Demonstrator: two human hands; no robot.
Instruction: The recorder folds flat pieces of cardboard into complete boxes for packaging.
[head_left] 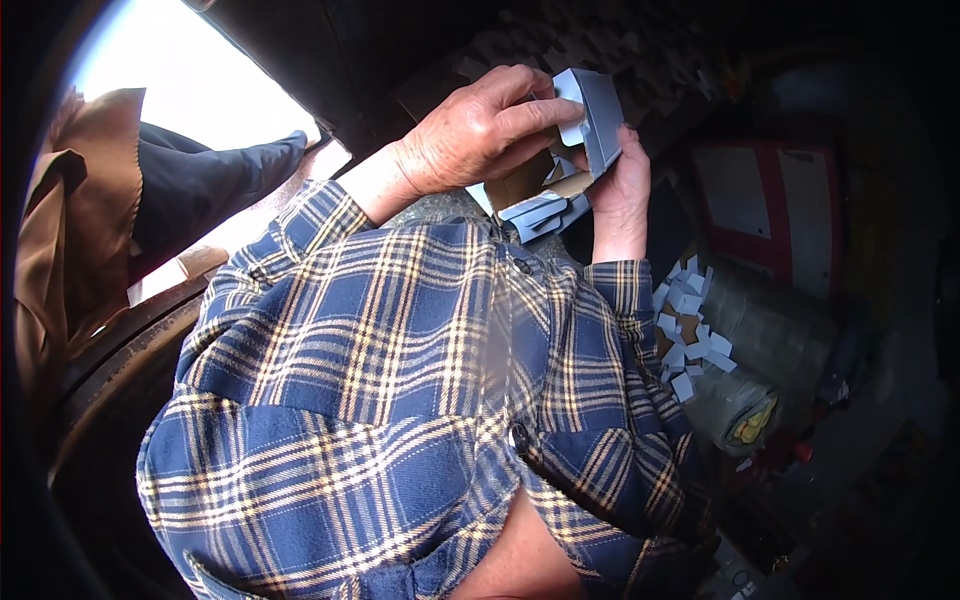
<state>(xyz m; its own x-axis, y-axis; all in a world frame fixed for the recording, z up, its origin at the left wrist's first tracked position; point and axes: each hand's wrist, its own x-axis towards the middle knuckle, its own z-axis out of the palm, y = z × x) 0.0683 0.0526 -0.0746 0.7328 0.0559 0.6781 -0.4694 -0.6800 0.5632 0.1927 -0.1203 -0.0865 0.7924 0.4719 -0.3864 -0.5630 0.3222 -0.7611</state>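
Observation:
In front of my chest is a small pale blue-white carton box (pixel 604 120), tilted, with its plain brown cardboard inner side partly showing. My right hand (pixel 625 190) holds it from the right and below, fingers closed round its edge. From the left reaches my left hand (pixel 480 130), its fingers bent and the index finger lying on the box's end flap; the thumb is mostly hidden. Beneath the two hands are more folded pale carton pieces (pixel 545 215), close to my shirt front.
Several small white cartons (pixel 690 330) lie heaped at my right, beside a plastic-wrapped roll (pixel 750 420). Beyond stands a red and white panel (pixel 770 210). Brown cloth (pixel 75 220) and a dark garment (pixel 205 190) hang at the left near a bright opening. The far background is dim.

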